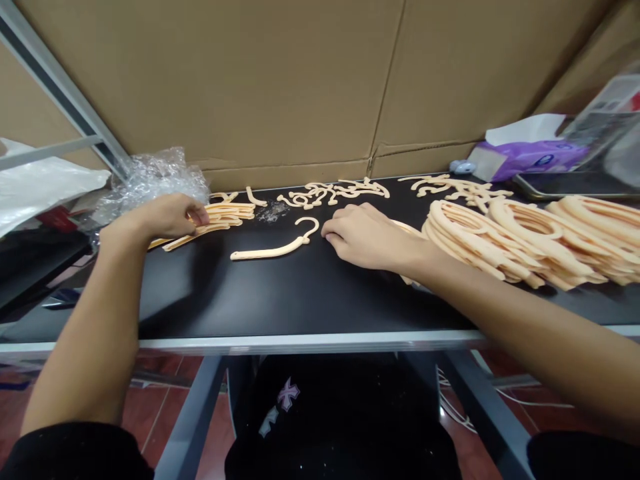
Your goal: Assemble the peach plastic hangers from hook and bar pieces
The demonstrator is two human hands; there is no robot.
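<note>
L hand (173, 217) is placed at hanger-arm pile (227, 215), R hand (367, 237) part-curled; grip can't be told, either hand. Hooked hanger piece (275, 252) is laid betw. hands; bare tabletop (300, 300) is seen nearside.

- Pale peach: the hanger piece (270, 252) between my left hand (173, 215) and my right hand (367, 237), the strips (230, 212) by my left hand, the hangers (560, 252) outward of my right hand.
- Plain black: the table (260, 300) under both hands.
- Silver-grey: the table edge (320, 344), nearer me than my hands.
- Plain brown: the cardboard (275, 80) beyond both hands.
- Purple and white: the tissue pack (535, 157) past my right hand.
</note>
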